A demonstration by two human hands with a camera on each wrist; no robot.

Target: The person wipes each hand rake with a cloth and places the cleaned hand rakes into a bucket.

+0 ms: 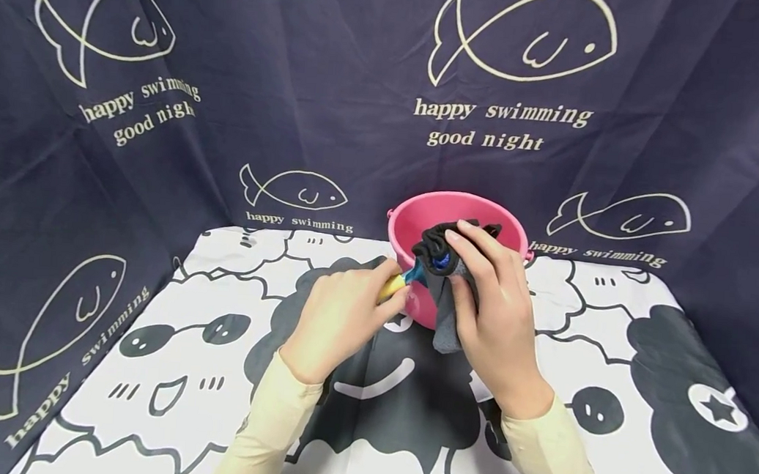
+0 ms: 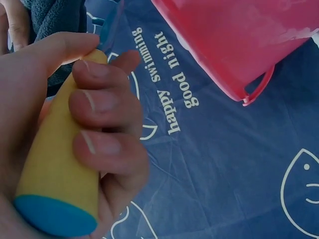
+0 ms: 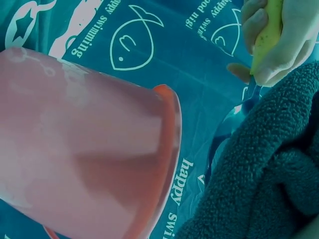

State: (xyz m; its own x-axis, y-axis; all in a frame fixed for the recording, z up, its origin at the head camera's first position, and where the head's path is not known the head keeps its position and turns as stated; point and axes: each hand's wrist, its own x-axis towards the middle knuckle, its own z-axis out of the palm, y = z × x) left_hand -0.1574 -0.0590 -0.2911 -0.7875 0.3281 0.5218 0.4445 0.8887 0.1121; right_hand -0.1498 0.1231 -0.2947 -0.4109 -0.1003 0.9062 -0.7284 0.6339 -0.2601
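A toy shovel has a yellow handle (image 2: 60,159) with a blue end cap and a shiny blue blade (image 3: 227,129). My left hand (image 1: 344,312) grips that handle, fingers wrapped round it and thumb along the top. In my right hand (image 1: 496,311) is a dark grey fuzzy cloth (image 1: 448,322), pinched and bunched around the blade, with one end hanging down. Most of the blade is hidden by the cloth; a bit of blue shows in its folds. Both hands are raised in front of a pink bucket (image 1: 420,221), overlapping its rim in the head view.
The bucket stands at the back of the table, with its handle lug (image 2: 246,99) visible at the rim. A white cloth with grey cartoon sheep covers the table (image 1: 175,414). Dark blue fish-print curtains (image 1: 336,102) hang behind and at both sides.
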